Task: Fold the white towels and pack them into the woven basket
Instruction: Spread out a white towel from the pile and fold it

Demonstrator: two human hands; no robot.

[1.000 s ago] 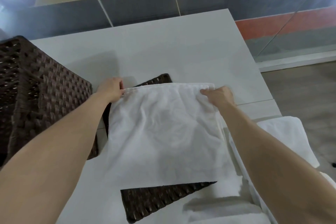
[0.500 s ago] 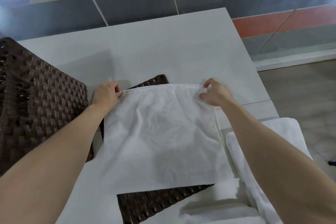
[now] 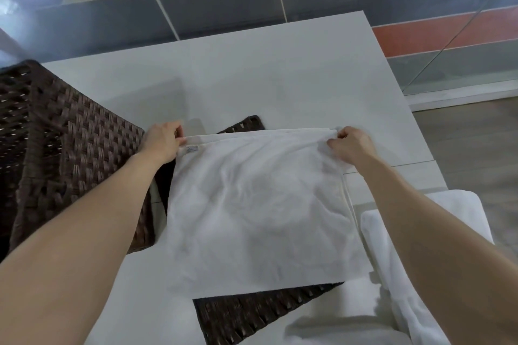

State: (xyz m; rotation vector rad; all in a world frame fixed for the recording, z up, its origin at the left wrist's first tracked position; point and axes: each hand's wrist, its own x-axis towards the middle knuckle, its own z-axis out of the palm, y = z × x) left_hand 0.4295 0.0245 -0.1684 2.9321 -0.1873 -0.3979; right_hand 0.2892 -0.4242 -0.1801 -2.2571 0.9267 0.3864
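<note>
- The left hand fingers pinch the far left corner of the white towel, beside its small label.
- The right hand fingers are curled, pinching the far right corner.
- Between the two sets of fingers the towel's doubled far edge is stretched straight. The cloth spreads nearward from them over a flat woven panel on the table.
- The woven basket stands just left of the left fingers.
- More white towels lie nearward of the right fingers.
</note>
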